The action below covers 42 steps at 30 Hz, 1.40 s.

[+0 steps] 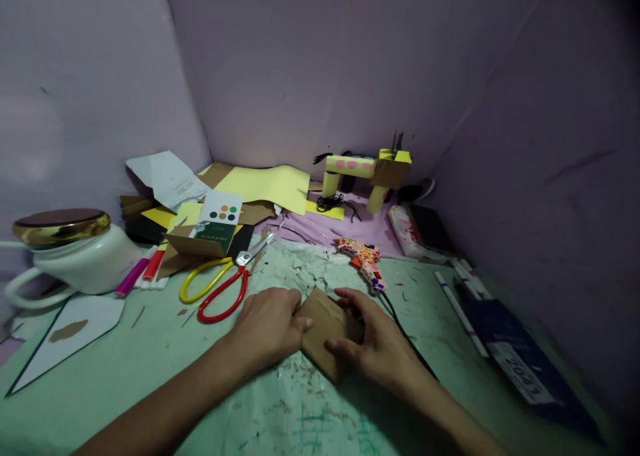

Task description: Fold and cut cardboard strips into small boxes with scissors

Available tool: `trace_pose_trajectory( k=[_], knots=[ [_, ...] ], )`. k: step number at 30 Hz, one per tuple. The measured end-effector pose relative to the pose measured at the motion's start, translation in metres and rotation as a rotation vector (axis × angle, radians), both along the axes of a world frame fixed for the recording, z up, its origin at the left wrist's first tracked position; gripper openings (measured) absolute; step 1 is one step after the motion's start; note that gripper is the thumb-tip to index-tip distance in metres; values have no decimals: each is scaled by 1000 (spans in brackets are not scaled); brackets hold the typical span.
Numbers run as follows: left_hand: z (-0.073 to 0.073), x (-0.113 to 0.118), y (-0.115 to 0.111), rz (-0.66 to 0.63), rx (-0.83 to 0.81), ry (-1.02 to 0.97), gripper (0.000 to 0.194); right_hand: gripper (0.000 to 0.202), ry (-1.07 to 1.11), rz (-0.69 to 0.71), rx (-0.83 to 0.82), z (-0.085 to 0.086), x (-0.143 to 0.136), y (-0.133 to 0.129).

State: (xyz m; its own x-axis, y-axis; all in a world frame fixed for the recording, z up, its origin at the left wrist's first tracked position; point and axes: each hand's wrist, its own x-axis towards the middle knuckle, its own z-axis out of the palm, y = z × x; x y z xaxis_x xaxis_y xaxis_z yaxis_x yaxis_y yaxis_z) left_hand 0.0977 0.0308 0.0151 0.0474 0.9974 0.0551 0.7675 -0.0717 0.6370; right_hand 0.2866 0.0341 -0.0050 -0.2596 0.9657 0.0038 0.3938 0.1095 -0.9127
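A small folded piece of brown cardboard lies tilted between my hands on the green tabletop. My left hand is closed at its left edge, with the thumb resting on it. Around its right side curve the fingers and thumb of my right hand, gripping it. Scissors with one yellow and one red handle lie open beyond my left hand. A glue gun with a floral pattern lies beyond my right hand, its black cord running behind that hand.
At the left stand a white cup with a gold-rimmed lid, and markers. Paper sheets and cardboard pile up at the back, beside a yellow paper giraffe-like figure. A dark blue book and white pens lie at the right.
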Motion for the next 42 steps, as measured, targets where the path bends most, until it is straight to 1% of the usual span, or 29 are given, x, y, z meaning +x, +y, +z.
trace_pose_trajectory(
  k=[2,3,5,7,9,11,12,13,15,16,17,18,20,22,26,29,31,34,36,39,42],
  knots=[
    [0,-1,1,-38,-42,-51,18,49,177,8,-78,7,-1,2],
    [0,-2,1,-50,-75,-107,16,48,268,7,-117,11,-1,4],
    [0,-3,-1,-90,-152,-279,17,51,385,6,-175,21,-1,6],
    [1,-2,-4,-167,-197,-462,22,55,459,-10,-196,27,-2,9],
    [1,0,-8,-216,-156,-553,25,54,548,-52,-211,29,-6,11],
    [0,1,-9,-183,-90,-619,30,51,667,-83,-228,27,-13,12],
    [0,1,-9,-156,-78,-663,32,49,729,-63,-239,25,-18,11],
    [-1,0,-9,-144,-93,-716,34,48,784,-15,-247,23,-22,10],
    [-1,-2,-8,-160,-172,-804,39,47,851,141,-249,18,-31,8],
    [-1,-2,-8,-174,-201,-823,42,46,854,201,-249,16,-34,7],
    [-1,-2,-7,-185,-206,-833,43,44,843,221,-246,14,-36,7],
    [-1,-1,-8,-189,-184,-838,43,42,829,214,-239,12,-37,6],
    [-1,3,-10,-175,-104,-836,41,38,804,154,-221,10,-36,5],
    [-1,8,-15,-155,-34,-803,37,37,801,125,-211,8,-33,4],
    [-4,17,-26,-98,74,-682,31,35,780,163,-208,6,-28,3],
    [-4,22,-28,-53,153,-691,35,39,726,167,-199,9,-27,3],
    [-2,23,-23,11,108,-769,38,45,723,187,-188,13,-27,5],
    [2,21,-10,132,-103,-975,40,59,784,277,-193,20,-24,7],
    [3,18,-1,158,-198,-1092,46,63,796,333,-221,22,-21,9],
    [2,14,6,151,-234,-1148,51,52,754,362,-242,21,-17,12],
    [0,13,4,166,-233,-1161,51,48,714,313,-214,17,-15,14]
  ],
)
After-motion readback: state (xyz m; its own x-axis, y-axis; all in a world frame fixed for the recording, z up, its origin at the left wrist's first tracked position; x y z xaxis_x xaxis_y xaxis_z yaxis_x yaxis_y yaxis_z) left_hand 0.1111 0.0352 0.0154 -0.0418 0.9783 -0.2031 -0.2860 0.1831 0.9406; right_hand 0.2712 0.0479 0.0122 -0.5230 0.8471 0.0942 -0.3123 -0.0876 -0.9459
